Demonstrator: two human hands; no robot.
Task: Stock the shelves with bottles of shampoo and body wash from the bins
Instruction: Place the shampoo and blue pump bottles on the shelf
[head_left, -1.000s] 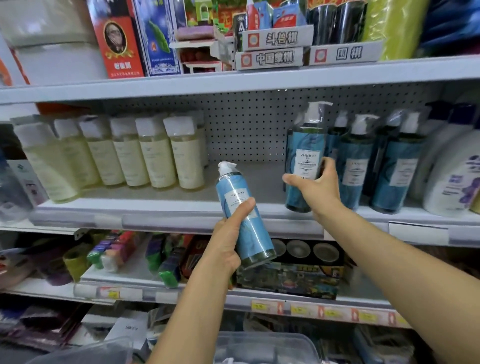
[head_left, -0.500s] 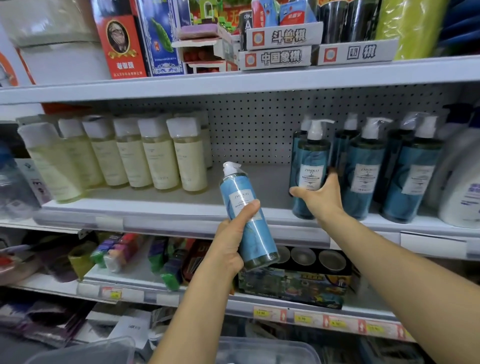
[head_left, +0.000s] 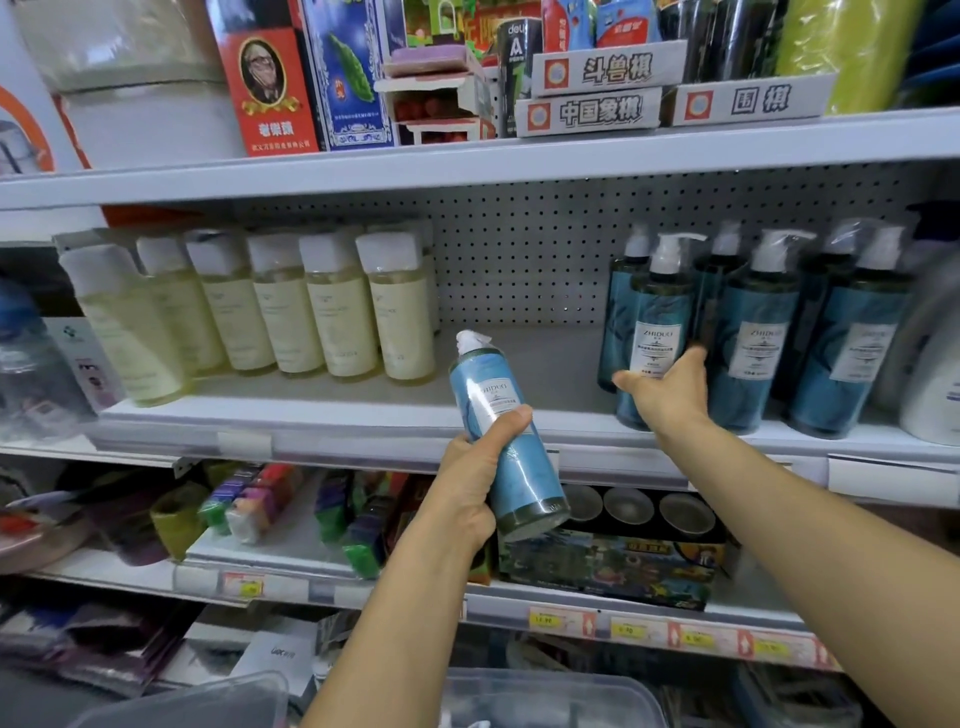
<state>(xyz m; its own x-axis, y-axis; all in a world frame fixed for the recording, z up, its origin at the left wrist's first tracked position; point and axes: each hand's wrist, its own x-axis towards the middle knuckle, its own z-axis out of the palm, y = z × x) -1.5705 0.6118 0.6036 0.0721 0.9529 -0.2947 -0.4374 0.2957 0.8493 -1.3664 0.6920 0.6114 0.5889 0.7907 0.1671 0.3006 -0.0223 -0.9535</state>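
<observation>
The left hand (head_left: 470, 486) is wrapped around a light blue bottle (head_left: 506, 436) whose white label reads "ZHIDUO", holding it tilted in front of the middle shelf (head_left: 322, 410), thumb across the label and its plastic-wrapped pump top pointing up and left. The right hand (head_left: 667, 392) reaches to the front teal pump bottle (head_left: 657, 332), also labelled "ZHIDUO", which stands at the shelf's front edge; the fingers curl round its lower body in a loose hold, thumb out to the left. More teal ZHIDUO bottles (head_left: 753, 332) stand just beside it to the right. At the shelf's left end stands a row of pale yellow bottles (head_left: 311, 312) with white caps, their labels too faint to read. On the top shelf, grey boxes (head_left: 597, 91) carry the words "斗兽棋", "中国象棋" and "围棋". Yellow price tags (head_left: 628, 629) line the lower shelf edge, with clear plastic bins (head_left: 550, 696) below.
</observation>
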